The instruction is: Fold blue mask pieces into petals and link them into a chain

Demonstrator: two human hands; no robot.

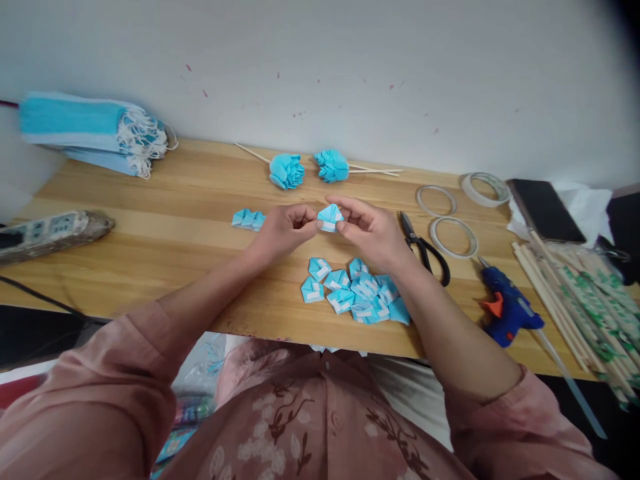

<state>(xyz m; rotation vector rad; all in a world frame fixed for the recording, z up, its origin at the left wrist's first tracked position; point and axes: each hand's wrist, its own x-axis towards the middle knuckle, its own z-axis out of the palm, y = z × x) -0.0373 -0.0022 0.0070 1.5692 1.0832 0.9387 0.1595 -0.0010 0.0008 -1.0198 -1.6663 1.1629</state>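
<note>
Between my two hands, above the middle of the table, is a small folded blue piece (330,217) with a white strip along its lower edge. My left hand (286,230) pinches its left side, and my right hand (373,233) pinches its right side. Just left of my left hand lie a few folded blue pieces in a row (245,219), partly covered by that hand. Below my hands, a pile of similar folded blue pieces with white strips (363,293) spreads on the wooden table (200,267), its right end against my right forearm.
Two blue flowers (287,171) (332,165) on sticks lie at the back. A stack of face masks (75,127) and a power strip (50,230) are left. Rightward are scissors (423,245), tape rolls (485,189), a blue glue gun (507,303), a dark phone (547,208) and bundled sticks (590,300).
</note>
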